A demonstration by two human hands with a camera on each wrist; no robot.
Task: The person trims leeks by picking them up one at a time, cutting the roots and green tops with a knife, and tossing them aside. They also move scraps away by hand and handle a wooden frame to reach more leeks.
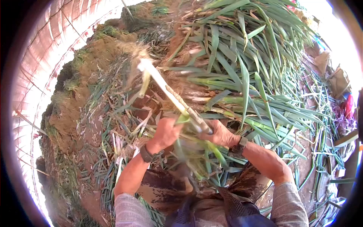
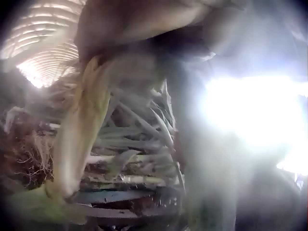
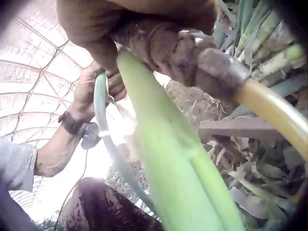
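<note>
A leek (image 1: 162, 83) slants across the middle of the head view, its white shank and blurred root end pointing up and left. My right hand (image 1: 221, 134) grips a dark, wrapped handle (image 3: 168, 53) with a yellowish tube (image 3: 276, 113) coming out of it. The leek's broad green part (image 3: 163, 139) passes under the right thumb in the right wrist view. My left hand (image 1: 166, 132) is curled beside the leek and pinches a green leaf (image 3: 102, 106). In the left wrist view, a pale stalk (image 2: 79, 134) hangs below the fingers, blurred.
A large pile of leeks (image 1: 257, 56) lies at the upper right, leaves pointing right. Stripped leaves and scraps (image 1: 109, 94) cover the ground at left, beside heaped root trimmings (image 1: 68, 117). My knees (image 1: 162, 189) are close below the hands. A red object (image 1: 348, 106) lies far right.
</note>
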